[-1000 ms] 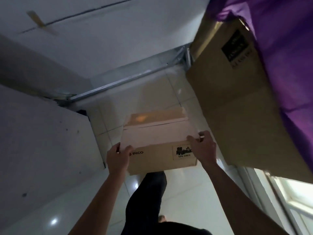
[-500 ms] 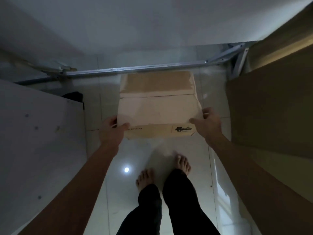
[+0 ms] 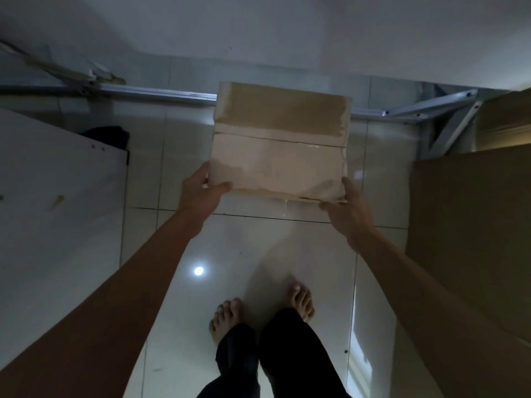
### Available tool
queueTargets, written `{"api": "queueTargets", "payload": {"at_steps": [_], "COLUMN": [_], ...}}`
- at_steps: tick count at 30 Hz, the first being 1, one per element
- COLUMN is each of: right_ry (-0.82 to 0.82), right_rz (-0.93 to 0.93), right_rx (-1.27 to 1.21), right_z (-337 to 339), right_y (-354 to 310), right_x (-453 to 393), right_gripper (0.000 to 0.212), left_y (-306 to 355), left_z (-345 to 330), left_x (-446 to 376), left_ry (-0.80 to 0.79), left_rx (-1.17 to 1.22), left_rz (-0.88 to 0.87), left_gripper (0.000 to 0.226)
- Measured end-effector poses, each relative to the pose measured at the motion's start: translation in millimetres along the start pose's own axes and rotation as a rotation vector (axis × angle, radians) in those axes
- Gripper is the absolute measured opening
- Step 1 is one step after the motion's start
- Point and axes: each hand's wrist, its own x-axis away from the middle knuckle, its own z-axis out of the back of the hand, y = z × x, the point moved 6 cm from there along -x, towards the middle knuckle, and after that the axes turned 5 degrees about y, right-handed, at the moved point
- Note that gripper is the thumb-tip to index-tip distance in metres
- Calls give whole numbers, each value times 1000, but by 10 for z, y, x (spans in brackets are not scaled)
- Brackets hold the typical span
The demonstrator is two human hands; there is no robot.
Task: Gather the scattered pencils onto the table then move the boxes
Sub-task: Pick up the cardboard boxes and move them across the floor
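Observation:
A small brown cardboard box (image 3: 280,139), taped across its top, sits in front of me low over the white tiled floor. My left hand (image 3: 201,193) grips its near left corner and my right hand (image 3: 347,214) grips its near right corner. I cannot tell whether the box touches the floor. Its far edge reaches a grey metal rail (image 3: 155,93) along the wall. No pencils are in view.
A large cardboard box (image 3: 474,231) stands close on the right. A white board or table surface (image 3: 57,225) fills the left, with a dark object (image 3: 109,136) behind its corner. My bare feet (image 3: 264,311) stand on the glossy tiles just behind the small box.
The view has tipped downward. The small box has moved forward and down, away from my body toward the metal rail; its printed front face is now out of sight.

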Motion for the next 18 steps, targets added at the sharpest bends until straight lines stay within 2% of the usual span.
{"api": "queueTargets", "payload": {"at_steps": [2, 3, 6, 8, 12, 18], "right_ry": [-50, -67, -79, -83, -164, -411], "right_rz": [-39, -51, -56, -33, 95, 235], "right_rx": [-3, -32, -114, -147, -49, 159], "right_z": [21, 55, 198, 271, 460, 491], "right_y": [-69, -137, -389, -518, -883, -1273], "right_x": [99, 208, 600, 890, 1744, 3270], "right_gripper": [76, 72, 49, 42, 28, 24], "left_y": [90, 149, 346, 395, 483, 333], "left_z": [-3, 38, 230, 306, 668, 1443], "left_x": [150, 283, 775, 1101, 1947, 3441], "left_ry": [-33, -44, -81, -106, -76, 45], "left_rx": [-5, -9, 21, 34, 76, 143], "left_rz": [33, 40, 32, 20, 23, 109], "left_gripper": [71, 71, 53, 39, 24, 26]}}
